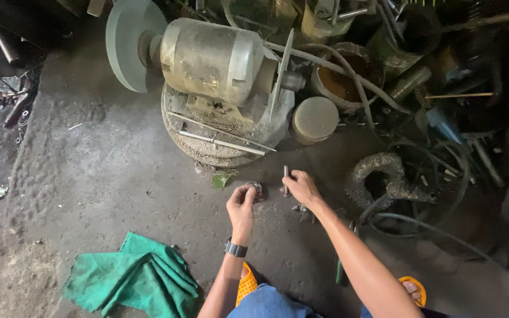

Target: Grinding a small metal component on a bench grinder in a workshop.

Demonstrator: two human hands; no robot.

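Two hands: both reach forward and down to the concrete floor (119, 176), close together but apart.
Left hand (241, 203): fingers curled inward, fingertips bunched on a small round grey metal part (256, 188) that sits on the floor; a pinch rather than a full fist.
Left arm: runs straight up from the lower edge of view, wrist a little bent, dark wristwatch (236, 248) strapped on.
Right hand (303, 187): fingers loosely curled, thumb and forefinger pinching a short thin metal rod (286, 178) held upright, its lower end at the floor.
Right arm: comes in on a slant from the lower right, forearm bare, elbow out of view.
Small metal bits (303, 211): scattered on the floor just below the right hand; kind too small to tell.
Bench grinder (210, 59): grey motor with a disc at each end, on a round dusty base, well beyond both hands.
Green cloth (134, 277): crumpled on the floor, left of the left arm.
Green leaf (221, 180): on the floor, near the left hand.
Orange sandals (246, 282): one beside each arm at the bottom edge.
Round tin lid (315, 119): right of the grinder base.
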